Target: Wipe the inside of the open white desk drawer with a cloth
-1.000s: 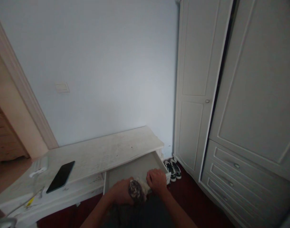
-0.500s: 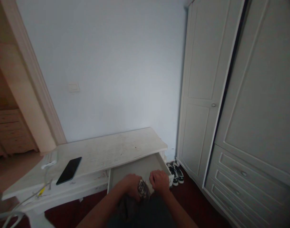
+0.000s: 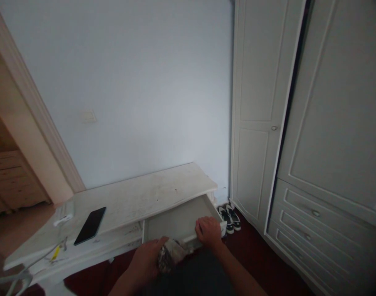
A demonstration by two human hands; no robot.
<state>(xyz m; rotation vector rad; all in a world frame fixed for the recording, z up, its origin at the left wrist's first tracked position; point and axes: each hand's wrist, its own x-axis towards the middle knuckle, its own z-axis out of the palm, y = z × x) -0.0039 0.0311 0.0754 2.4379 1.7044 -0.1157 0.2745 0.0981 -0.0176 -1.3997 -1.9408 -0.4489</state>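
A white drawer (image 3: 172, 224) is pulled out from the right part of a low white table (image 3: 144, 191). My right hand (image 3: 208, 232) is closed over the drawer's front edge near its right corner, fingers curled. Left of it, just in front of the drawer, my left hand (image 3: 147, 257) is wrapped round a crumpled cloth (image 3: 171, 255), pale with a dark mottled pattern. Part of the cloth lies hidden behind the fingers. Inside the drawer the visible bottom is bare and grey.
A dark phone (image 3: 91, 225) lies on the table's left part, near a white device (image 3: 63, 216) and a cable with a yellow tag (image 3: 55, 253). Dark sneakers (image 3: 229, 218) stand on the red floor between the table and a tall white wardrobe (image 3: 255, 164).
My left hand has moved left with the cloth, away from my right hand, showing more of the pale cloth. The right hand stays at the drawer front. The view has shifted slightly.
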